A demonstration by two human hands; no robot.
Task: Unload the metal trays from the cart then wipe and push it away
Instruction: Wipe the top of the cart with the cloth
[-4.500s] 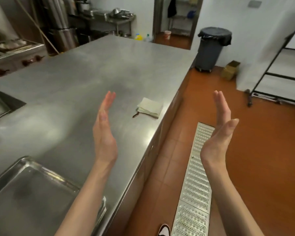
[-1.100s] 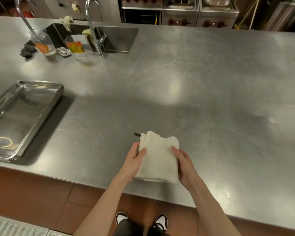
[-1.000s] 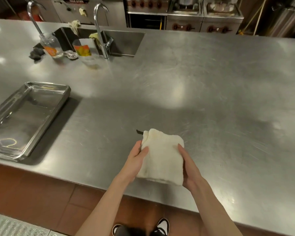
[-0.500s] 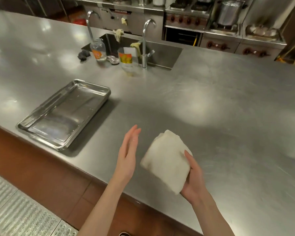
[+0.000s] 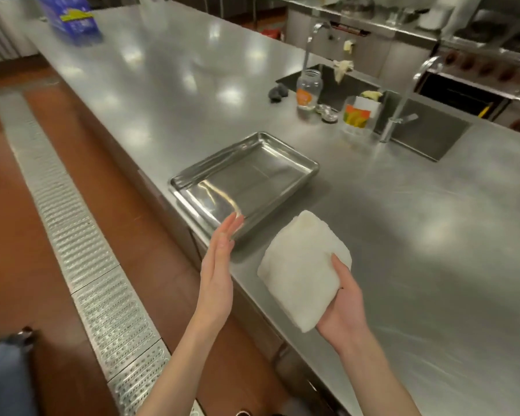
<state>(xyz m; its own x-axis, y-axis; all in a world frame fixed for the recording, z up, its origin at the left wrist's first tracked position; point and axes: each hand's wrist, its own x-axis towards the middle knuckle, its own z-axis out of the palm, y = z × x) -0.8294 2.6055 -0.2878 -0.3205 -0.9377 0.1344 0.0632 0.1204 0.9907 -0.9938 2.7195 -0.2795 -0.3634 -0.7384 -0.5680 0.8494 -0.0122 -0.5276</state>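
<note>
Metal tray (image 5: 243, 181) sits on steel counter (image 5: 433, 250), near its front edge. Left hand (image 5: 218, 271) flat, fingers straight, holding nothing, fingertips over tray's near corner. Right hand (image 5: 341, 307) grips folded white cloth (image 5: 303, 268), lifted above counter.

A stainless-steel tabletop (image 5: 433, 250) is carrying a stack of metal trays (image 5: 243, 183), lying near its front edge just beyond the left grip (image 5: 218, 274) and well apart from the right grip (image 5: 341, 307). Farther beyond both grips, beside a sunken sink (image 5: 427, 130), a clear jar (image 5: 309, 91), a dark scrubber (image 5: 278, 93) and a labelled container (image 5: 357, 118) are standing on the tabletop. A blurred blue box (image 5: 69, 18) is sitting at the far left end.
</note>
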